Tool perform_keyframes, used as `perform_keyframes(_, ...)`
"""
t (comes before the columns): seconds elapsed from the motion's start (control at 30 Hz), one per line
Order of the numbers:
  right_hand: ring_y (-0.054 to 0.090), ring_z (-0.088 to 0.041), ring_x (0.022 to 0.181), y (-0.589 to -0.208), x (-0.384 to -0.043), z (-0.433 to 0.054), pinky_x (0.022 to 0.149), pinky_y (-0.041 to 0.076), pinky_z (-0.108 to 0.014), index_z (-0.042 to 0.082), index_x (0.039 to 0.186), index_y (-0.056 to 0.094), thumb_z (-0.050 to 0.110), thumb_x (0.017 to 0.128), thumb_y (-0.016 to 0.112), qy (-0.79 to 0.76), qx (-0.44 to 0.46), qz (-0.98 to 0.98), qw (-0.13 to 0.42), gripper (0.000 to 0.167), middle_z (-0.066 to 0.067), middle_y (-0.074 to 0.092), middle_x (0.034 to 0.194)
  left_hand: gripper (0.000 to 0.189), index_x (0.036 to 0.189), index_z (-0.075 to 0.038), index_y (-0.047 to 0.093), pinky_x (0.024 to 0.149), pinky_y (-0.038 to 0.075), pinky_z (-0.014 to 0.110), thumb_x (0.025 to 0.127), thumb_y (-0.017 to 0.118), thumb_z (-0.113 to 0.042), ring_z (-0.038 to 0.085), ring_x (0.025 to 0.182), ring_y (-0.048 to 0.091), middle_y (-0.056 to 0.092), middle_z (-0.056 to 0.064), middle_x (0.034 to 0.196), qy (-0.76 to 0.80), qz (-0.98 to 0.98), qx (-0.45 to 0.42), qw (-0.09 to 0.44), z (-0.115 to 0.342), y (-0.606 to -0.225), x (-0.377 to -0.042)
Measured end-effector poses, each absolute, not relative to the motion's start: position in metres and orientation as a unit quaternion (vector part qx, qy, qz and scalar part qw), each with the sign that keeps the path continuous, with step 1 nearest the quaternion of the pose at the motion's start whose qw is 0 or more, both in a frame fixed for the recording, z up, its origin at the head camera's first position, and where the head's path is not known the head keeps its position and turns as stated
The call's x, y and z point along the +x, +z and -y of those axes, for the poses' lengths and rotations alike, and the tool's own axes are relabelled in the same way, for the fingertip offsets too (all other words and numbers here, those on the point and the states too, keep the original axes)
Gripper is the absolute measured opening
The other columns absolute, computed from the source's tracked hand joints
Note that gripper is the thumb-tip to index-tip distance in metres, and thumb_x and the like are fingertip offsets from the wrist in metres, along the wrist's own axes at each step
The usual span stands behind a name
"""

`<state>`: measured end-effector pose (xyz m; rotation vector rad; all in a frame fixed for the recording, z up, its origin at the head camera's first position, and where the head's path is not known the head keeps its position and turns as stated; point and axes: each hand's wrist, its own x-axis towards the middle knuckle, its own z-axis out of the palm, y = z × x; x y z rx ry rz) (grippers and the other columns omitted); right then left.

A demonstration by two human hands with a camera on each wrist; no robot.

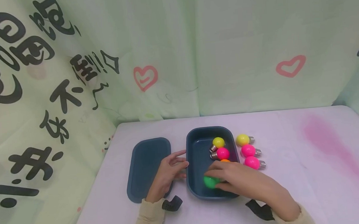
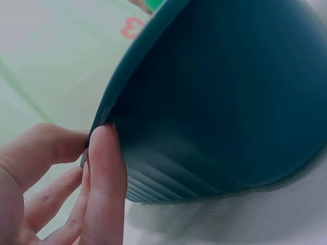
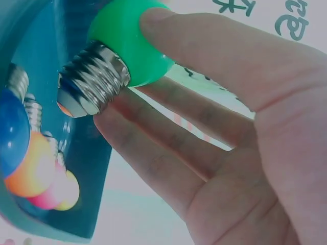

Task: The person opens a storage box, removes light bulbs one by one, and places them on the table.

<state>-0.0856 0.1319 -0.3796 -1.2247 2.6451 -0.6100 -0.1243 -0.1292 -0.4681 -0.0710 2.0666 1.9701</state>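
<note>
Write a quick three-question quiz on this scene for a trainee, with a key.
1. Multiple choice: what does the right hand hold? A) a blue bulb, B) a green bulb, C) a yellow bulb.
2. True or false: the left hand touches the box.
3. Count: in the head view, how many loose bulbs show on the table, outside the box?

Key: 1. B. 2. True, at its rim. 3. Three.

Free room inside box [image 1: 195, 154], left side — bulbs [image 1: 222, 153] along right wall, right hand [image 1: 237, 175] over near right corner.
</note>
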Motion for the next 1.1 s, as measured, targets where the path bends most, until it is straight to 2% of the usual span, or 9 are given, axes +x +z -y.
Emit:
perform_keyframes(0.2,0.063,-0.011,0.099,-0.376,-0.082,-0.143,0.079,0.059,-0.025,0.019,0.122,0.07,0.022,0.082,0.081,-0.205,-0.4,-0.89,0.074,0.042,0.004,0.064,0.112,0.05,0.136,-0.014,0.06,0.07,0.061,0.032,0.089,0.075,-0.021,0.018,0.089,0.068,0.069,0.012,0.112,0.681,-0.718,-0.026,0.141,0.13,-0.467,-0.123)
perform_keyframes(0.37,0.063,-0.015,0.104,-0.371,-0.079,-0.155,0.077,0.06,-0.027,0.021,0.125,0.068,0.023,0.082,0.081,-0.209,-0.382,-0.896,0.083,0.044,0.003,0.062,0.118,0.05,0.136,-0.015,0.06,0.071,0.061,0.032,0.089,0.075,-0.022,0.019,0.09,0.068,0.069,0.012,0.113,0.679,-0.721,-0.026,0.14,0.13,-0.466,-0.123)
perform_keyframes(0.6,0.063,-0.017,0.103,-0.369,-0.075,-0.172,0.077,0.06,-0.028,0.021,0.121,0.07,0.022,0.08,0.083,-0.204,-0.359,-0.907,0.08,0.043,0.004,0.063,0.116,0.05,0.136,-0.015,0.06,0.071,0.061,0.032,0.089,0.075,-0.023,0.019,0.09,0.068,0.068,0.013,0.115,0.679,-0.72,-0.028,0.141,0.13,-0.468,-0.124)
perform_keyframes(0.83,0.062,-0.016,0.102,-0.371,-0.072,-0.19,0.074,0.059,-0.024,0.025,0.124,0.068,0.024,0.081,0.082,-0.209,-0.334,-0.913,0.108,0.045,0.006,0.062,0.117,0.051,0.136,-0.015,0.06,0.071,0.061,0.033,0.088,0.076,-0.022,0.019,0.091,0.068,0.069,0.013,0.114,0.677,-0.722,-0.028,0.139,0.13,-0.467,-0.124)
perform_keyframes(1.1,0.063,-0.015,0.1,-0.379,-0.07,-0.209,0.077,0.059,-0.026,0.025,0.117,0.07,0.025,0.077,0.084,-0.187,-0.349,-0.916,0.065,0.043,0.008,0.063,0.113,0.05,0.136,-0.014,0.06,0.071,0.061,0.032,0.088,0.075,-0.021,0.019,0.09,0.068,0.069,0.013,0.114,0.68,-0.72,-0.029,0.14,0.129,-0.467,-0.124)
